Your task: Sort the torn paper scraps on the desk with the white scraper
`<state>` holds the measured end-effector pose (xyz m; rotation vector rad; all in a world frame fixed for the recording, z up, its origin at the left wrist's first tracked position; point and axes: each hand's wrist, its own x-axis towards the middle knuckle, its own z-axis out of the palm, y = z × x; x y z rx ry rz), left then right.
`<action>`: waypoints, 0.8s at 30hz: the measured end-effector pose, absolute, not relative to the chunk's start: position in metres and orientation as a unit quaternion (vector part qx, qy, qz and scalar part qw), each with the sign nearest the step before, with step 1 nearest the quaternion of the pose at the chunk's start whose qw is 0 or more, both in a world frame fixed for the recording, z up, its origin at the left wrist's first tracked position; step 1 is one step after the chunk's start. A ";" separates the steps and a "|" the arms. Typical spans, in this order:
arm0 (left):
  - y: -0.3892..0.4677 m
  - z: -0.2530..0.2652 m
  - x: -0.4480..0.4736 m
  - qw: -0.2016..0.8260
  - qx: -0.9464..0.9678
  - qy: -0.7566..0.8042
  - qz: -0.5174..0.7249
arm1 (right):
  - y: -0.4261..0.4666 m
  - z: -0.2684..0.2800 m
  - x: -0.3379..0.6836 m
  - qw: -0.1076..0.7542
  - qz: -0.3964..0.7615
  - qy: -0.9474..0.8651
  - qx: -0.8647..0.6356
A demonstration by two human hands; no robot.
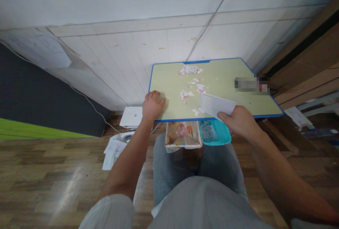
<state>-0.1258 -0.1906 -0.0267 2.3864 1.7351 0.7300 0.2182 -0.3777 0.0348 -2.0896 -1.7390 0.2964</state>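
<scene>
A low table (225, 80) with a yellow-green top and blue rim stands before me. My left hand (153, 104) lies at its left front corner, fingers stretched over the top and holding nothing. In my right hand (239, 121) is a flat white slotted scraper (217, 104), gripped by its right end; its row of slits points left, above the front edge. Small white and pink pieces lie in a far pile (191, 69), a middle cluster (200, 86) and a left cluster (186, 95). A few loose bits (195, 112) lie beside the scraper, which partly hides others.
Below the table's front edge, by my lap, are a lined box (182, 144) with pinkish pieces and a turquoise tub (228, 138) with small pale pieces. A blurred-out object (250, 84) lies at the table's right. White papers (112, 153) and a white box (131, 116) are at floor left.
</scene>
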 end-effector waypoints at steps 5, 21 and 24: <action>-0.190 -0.029 -0.126 0.047 0.784 0.570 0.241 | -0.376 0.036 0.210 0.220 0.147 -0.625 -0.735; -0.188 -0.031 -0.127 0.049 0.785 0.564 0.250 | -0.366 0.045 0.167 0.106 0.118 -0.679 -0.717; -0.189 -0.028 -0.127 0.052 0.786 0.565 0.244 | -0.367 0.045 0.162 0.134 0.137 -0.700 -0.688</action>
